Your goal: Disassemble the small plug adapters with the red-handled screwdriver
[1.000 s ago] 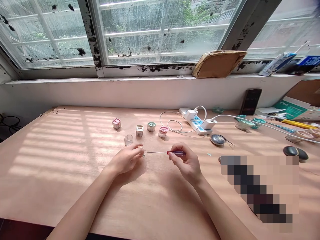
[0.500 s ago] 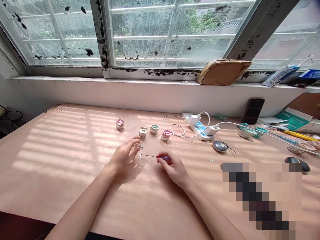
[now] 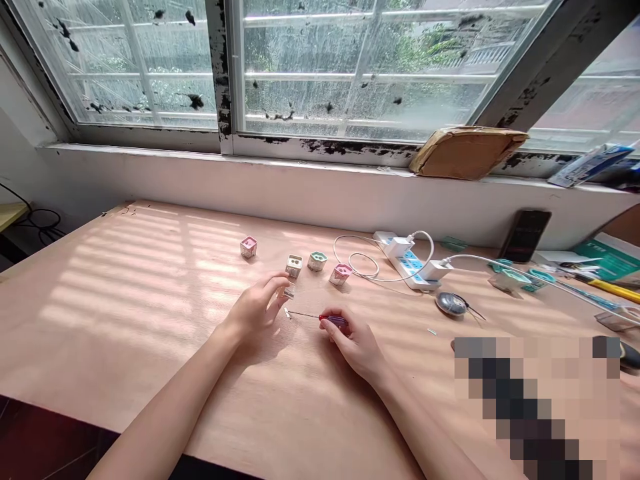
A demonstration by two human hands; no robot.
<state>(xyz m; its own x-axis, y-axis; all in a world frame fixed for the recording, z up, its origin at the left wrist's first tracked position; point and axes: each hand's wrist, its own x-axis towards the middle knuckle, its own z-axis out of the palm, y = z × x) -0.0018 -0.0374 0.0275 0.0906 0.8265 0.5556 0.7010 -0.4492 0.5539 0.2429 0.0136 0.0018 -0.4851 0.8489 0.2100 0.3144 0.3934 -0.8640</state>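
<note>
My left hand [image 3: 260, 300] is closed, its thumb and fingertips pinching a small pale, partly see-through piece [image 3: 289, 291] that looks like part of a pencil sharpener. In my right hand [image 3: 350, 337] is a screwdriver [image 3: 334, 321] with a red and purple handle, its thin shaft pointing left. By the shaft's tip lies a small silvery piece [image 3: 287, 313], too small to make out. Just beyond the left fingertips stands a cream two-hole pencil sharpener [image 3: 294, 265]. Beside it are a green-topped sharpener [image 3: 317, 261] and a pink-topped sharpener [image 3: 341, 274].
Another pink sharpener [image 3: 249, 247] stands farther left. A power strip [image 3: 407, 260] with white plugs and a looped cable lies at the back right, near a round dark object [image 3: 451, 304]. A phone [image 3: 526, 235] leans on the wall. A blurred patch hides the lower right.
The view has swung, so everything appears farther right. Both hands keep nearly the same places over the table, with the same things in them.
</note>
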